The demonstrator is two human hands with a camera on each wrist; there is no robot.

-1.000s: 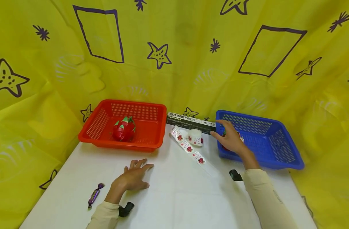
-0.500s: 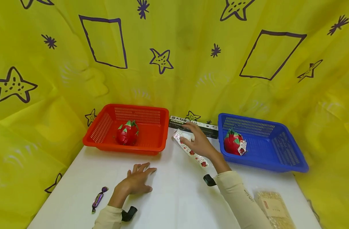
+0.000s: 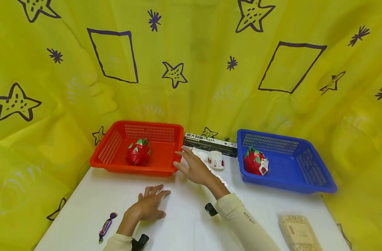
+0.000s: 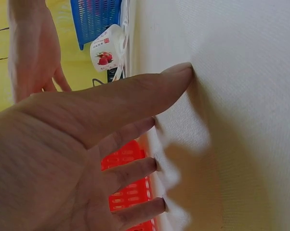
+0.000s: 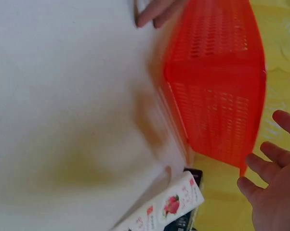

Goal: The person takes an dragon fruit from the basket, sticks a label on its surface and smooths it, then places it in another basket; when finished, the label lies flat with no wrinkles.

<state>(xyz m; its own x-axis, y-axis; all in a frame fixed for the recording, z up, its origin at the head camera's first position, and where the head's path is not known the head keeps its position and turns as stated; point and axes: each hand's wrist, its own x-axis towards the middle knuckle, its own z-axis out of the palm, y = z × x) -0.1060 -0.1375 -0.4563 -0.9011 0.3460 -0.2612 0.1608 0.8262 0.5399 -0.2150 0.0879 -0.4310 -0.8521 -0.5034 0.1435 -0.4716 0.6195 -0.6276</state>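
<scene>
Head view: the right hand, fingers extended, hovers by the right rim of the red basket, inside which a dragon fruit sits; the left hand rests on the white surface. Left wrist view: the spread left fingers touch the surface. Right wrist view: the right fingers splay beside the basket's rim, contact uncertain; a sticker strip lies nearby.

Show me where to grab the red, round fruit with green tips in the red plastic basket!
I'd wrap the right hand around the fat middle of the red, round, green-tipped fruit, coming from above and its right. The red plastic basket walls it in but is open on top, with bare floor on that side. Its thin green tips look like a poor hold.
</scene>
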